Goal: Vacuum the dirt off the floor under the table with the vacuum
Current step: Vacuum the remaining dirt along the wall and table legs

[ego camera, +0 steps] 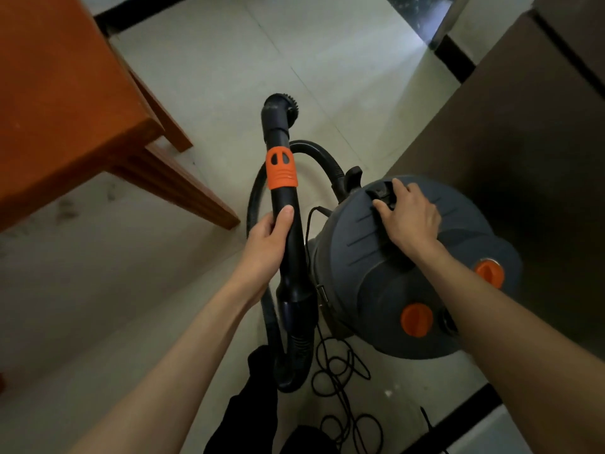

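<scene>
Your left hand (269, 235) gripped the black wand (284, 204) just left of the vacuum (386, 273). Your right hand (411, 216) curled around the vacuum's top handle (383, 193). The wooden table (65, 103) stood further left of the vacuum.

We can't read any text, brand, number or sign anywhere in the head view. The vacuum (409, 257) lid, its orange knobs (416, 320) and the orange collar (281, 168) on the wand show only moulded shapes, no legible print.
</scene>
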Motion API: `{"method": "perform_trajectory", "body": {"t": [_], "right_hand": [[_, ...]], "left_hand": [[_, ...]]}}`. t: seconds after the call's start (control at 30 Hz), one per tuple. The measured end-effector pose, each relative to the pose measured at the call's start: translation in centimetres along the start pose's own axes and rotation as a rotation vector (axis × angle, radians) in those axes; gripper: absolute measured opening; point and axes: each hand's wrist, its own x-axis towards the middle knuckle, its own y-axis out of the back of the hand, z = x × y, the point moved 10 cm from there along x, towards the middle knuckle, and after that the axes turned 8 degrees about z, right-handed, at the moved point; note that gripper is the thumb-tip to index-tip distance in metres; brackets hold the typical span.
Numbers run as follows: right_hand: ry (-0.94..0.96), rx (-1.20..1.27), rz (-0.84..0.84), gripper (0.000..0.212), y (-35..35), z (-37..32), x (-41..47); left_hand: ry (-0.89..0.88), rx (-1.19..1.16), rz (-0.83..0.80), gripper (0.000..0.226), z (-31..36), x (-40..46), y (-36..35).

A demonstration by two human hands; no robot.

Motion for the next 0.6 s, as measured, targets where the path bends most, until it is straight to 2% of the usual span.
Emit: {"method": "perform_trajectory", "body": {"t": [0.27,0.4,0.6], "right_hand": [[-0.046,0.063,0.024,0.044,0.7,-5.2,7.1],[-0.011,0.096,0.069,0.046,0.8,-7.8,10.1],[0.122,0.063,0.095,0.051,0.5,-11.8,12.8]], "left_hand": [[-0.018,0.042,0.009,0.022,4.1,6.1,1.2],[-0.023,0.03,0.039,0.021,5.0,8.2,2.0],[0.058,-0.042,0.162,0.02,5.4,10.7,3.7]]}}
